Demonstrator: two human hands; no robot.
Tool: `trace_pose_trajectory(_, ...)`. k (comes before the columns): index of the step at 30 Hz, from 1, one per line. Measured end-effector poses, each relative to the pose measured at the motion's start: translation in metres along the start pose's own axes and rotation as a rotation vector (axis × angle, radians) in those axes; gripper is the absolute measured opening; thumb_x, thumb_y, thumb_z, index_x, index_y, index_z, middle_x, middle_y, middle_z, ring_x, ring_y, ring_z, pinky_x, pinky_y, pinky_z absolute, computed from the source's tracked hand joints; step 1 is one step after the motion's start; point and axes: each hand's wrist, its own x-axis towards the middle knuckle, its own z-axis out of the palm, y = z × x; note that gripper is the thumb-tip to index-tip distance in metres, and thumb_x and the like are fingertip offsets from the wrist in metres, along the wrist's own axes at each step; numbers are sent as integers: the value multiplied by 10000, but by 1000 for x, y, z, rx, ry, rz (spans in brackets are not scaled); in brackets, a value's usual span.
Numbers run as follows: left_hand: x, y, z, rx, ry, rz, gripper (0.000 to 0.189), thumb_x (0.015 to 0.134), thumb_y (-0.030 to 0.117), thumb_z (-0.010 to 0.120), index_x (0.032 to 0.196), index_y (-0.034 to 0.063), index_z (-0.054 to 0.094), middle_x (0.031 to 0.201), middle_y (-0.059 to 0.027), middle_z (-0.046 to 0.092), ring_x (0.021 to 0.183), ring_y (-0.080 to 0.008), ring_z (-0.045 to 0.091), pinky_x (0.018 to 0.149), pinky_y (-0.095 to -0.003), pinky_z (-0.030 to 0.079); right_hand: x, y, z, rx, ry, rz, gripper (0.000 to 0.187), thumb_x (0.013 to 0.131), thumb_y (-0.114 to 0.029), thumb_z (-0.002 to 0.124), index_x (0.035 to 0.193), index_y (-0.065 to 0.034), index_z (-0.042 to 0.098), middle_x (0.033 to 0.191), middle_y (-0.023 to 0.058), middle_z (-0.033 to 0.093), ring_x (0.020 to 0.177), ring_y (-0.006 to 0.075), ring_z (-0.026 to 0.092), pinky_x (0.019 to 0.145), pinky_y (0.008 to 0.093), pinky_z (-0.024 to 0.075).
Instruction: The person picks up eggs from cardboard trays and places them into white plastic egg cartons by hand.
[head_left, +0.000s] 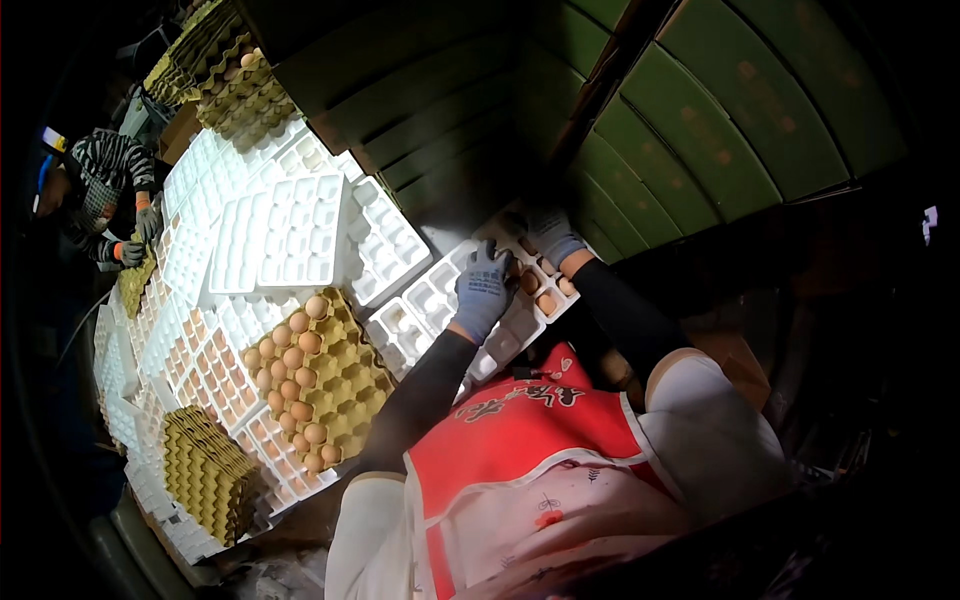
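Both of my hands wear grey-blue knit gloves and reach over a white foam egg tray (501, 343) in front of me. My left hand (484, 289) has its fingers bent down at the tray, beside a brown egg; whether it grips one is hidden. My right hand (553, 234) lies in shadow at the tray's far right part, its fingertips hard to make out. Several brown eggs (546, 303) sit in the cells at the right, while cells nearer my left hand hold none. To the left, a yellow-brown pulp tray (349, 390) is partly filled with brown eggs.
Stacked white foam trays (301, 229) stand left, with egg-filled foam trays (225, 375) around them. Pulp tray stacks rise at the near left (206, 472) and far left (247, 101). Green cartons (675, 135) wall the far side. Another person (112, 180) in gloves works at the left edge.
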Motion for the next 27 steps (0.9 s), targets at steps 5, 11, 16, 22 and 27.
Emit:
trace_pose_trajectory(5, 56, -9, 73, 318, -2, 89, 506, 846, 184, 636, 1345, 175, 552, 1384, -171, 509, 1249, -345, 529, 891, -436, 557, 24, 47, 65, -6, 390, -222, 448, 939, -347, 573, 1312, -100, 575, 1331, 141, 590, 1177, 342, 574, 986, 479, 456)
trace_pose_trajectory(11, 92, -25, 48, 175, -379, -90, 520, 882, 201, 594, 1394, 137, 525, 1367, -183, 551, 1170, -328, 599, 909, -416, 551, -54, 29, 39, 208, 61, -22, 427, 921, -261, 565, 1317, -102, 576, 1332, 191, 568, 1201, 378, 539, 1035, 480, 418)
trace_pose_trajectory(16, 121, -17, 86, -19, 76, 45, 397, 922, 290, 594, 1271, 108, 638, 1187, -156, 679, 1063, -333, 650, 911, -429, 516, -103, 40, 88, 597, 538, -91, 409, 936, -195, 597, 1301, -12, 570, 1340, 214, 559, 1265, 396, 505, 1077, 452, 400)
trace_pose_trajectory(22, 104, -36, 128, 328, 96, 79, 428, 908, 255, 554, 1282, 61, 630, 1208, -219, 655, 1098, -366, 629, 968, -483, 471, -107, 7, 76, 621, 454, -275, 416, 932, -146, 581, 1300, 44, 549, 1331, 236, 559, 1224, 402, 530, 1052, 452, 415)
trace_pose_trajectory(27, -29, -13, 12, -177, 498, -92, 518, 902, 327, 614, 1325, 33, 555, 1389, -221, 509, 1287, -439, 447, 1124, -513, 330, -100, -18, 66, 811, 508, -284, 419, 916, -135, 659, 1291, 39, 589, 1257, 202, 635, 1154, 341, 609, 1013, 412, 463)
